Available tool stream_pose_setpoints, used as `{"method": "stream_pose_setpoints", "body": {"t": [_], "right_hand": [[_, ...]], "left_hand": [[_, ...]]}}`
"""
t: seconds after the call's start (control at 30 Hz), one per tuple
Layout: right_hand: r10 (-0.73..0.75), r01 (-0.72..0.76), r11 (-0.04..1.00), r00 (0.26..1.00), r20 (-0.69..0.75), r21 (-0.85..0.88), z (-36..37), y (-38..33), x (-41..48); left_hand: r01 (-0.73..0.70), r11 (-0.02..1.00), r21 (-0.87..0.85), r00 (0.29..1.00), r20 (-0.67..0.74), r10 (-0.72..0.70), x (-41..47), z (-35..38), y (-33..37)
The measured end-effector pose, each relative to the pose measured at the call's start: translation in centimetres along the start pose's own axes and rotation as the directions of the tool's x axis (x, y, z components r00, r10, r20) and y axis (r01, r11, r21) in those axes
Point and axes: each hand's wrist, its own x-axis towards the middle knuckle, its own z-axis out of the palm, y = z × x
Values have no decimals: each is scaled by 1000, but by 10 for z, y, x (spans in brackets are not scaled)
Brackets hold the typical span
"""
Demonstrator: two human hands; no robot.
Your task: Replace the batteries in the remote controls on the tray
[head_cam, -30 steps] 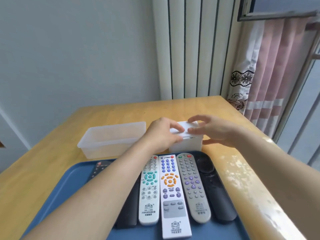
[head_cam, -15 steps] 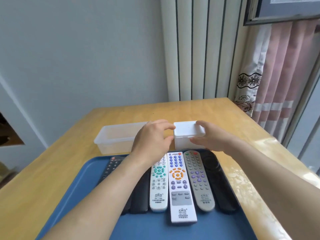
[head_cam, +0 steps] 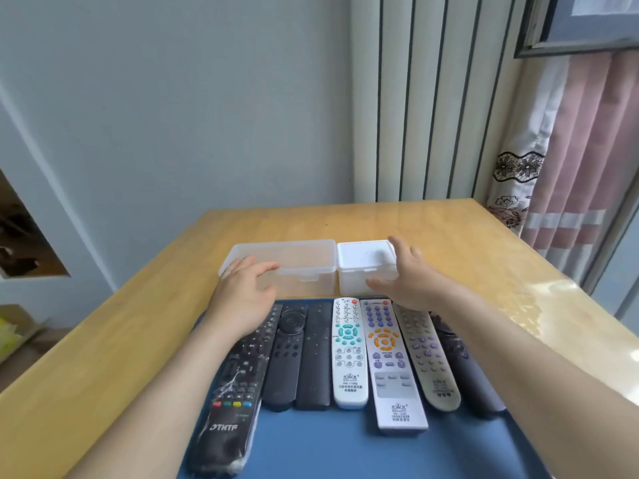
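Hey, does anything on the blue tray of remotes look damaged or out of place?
The long black THTF remote at the left end of the blue tray is wrapped in clear film that looks crinkled and torn near its coloured buttons. It also lies slanted and sticks out past the row. Nothing else stands out.

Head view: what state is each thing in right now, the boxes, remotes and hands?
Small white box: lid shut, on the table.
Long clear box: lid shut, beside it.
Remotes: seven, face up, side by side on the tray.
Left hand: open, holding nothing.
Right hand: open, holding nothing.
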Motion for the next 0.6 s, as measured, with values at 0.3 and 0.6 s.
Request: {"method": "stream_pose_setpoints", "body": {"t": [0.3,0.6], "right_hand": [[10,116,921,947,322,-371,1,1,-108],[-81,83,917,997,21,-390,38,14,-133]], "left_hand": [[-267,920,286,873,476,105,-93,6,28],[-324,882,341,890,426,162,-124,9,20]]}}
